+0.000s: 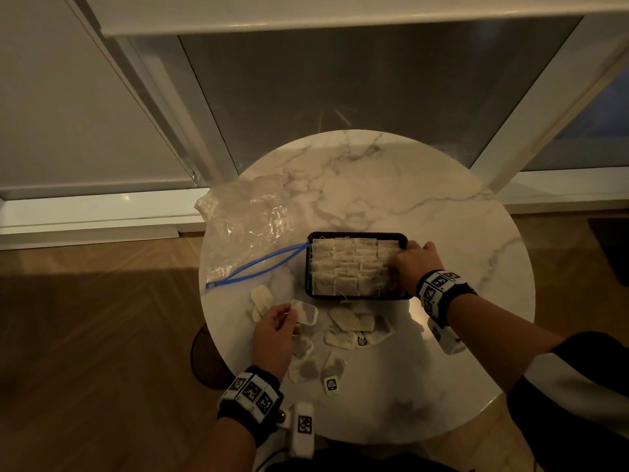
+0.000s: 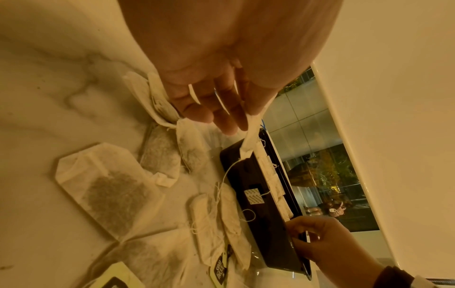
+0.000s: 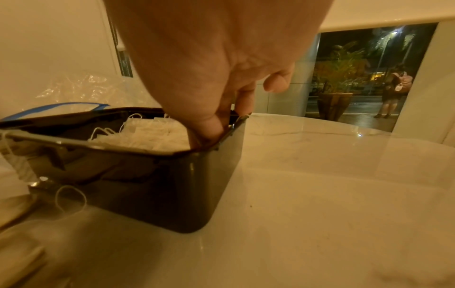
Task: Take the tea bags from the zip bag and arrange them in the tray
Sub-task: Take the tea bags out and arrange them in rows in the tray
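Inside the tray [image 1: 357, 236], the right hand [image 1: 410, 263] hides its fingertips among packed tea bags [image 1: 343, 265]; beside the tray, the left hand [image 1: 274, 330] pinches a loose tea bag [image 1: 305, 312].

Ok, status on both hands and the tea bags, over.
Left hand pinches one tea bag. Right hand fingers down inside the black tray, among the packed rows. Loose tea bags on the table; zip bag looks empty.
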Action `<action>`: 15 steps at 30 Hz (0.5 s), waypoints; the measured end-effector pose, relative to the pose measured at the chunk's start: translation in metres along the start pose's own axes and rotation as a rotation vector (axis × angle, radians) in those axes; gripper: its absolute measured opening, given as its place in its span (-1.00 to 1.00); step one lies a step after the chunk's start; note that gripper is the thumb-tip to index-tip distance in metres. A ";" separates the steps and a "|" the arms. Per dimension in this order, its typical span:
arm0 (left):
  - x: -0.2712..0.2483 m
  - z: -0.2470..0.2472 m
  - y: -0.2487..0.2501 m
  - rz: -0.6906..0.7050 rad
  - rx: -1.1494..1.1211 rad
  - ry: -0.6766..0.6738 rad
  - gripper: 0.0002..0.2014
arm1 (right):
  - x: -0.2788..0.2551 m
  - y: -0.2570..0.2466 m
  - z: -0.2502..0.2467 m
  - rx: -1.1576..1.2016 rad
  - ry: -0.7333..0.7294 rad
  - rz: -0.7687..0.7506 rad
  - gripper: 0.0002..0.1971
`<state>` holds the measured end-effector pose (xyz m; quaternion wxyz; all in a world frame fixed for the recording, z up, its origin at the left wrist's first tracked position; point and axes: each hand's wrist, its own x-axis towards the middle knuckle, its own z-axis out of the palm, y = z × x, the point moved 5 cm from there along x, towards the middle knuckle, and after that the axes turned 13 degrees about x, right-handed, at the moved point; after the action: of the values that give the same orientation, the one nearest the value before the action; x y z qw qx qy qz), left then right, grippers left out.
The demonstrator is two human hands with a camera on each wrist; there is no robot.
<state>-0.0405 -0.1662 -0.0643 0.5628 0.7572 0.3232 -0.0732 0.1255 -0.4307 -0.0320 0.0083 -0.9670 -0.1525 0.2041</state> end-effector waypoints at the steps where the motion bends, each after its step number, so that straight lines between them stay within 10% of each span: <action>1: 0.000 -0.001 0.000 -0.001 0.002 0.001 -0.86 | 0.000 0.003 -0.001 0.052 0.022 -0.006 -0.80; 7: 0.003 -0.006 -0.002 0.010 0.016 0.019 -0.85 | -0.026 0.044 0.003 0.734 0.432 0.255 -0.77; 15: 0.004 -0.009 0.009 0.047 0.030 0.004 -0.88 | -0.050 0.023 0.046 0.559 0.222 0.306 -0.67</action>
<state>-0.0347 -0.1583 -0.0561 0.5524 0.7731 0.3055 -0.0632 0.0707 -0.4700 -0.0569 0.2591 -0.9552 0.0581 0.1305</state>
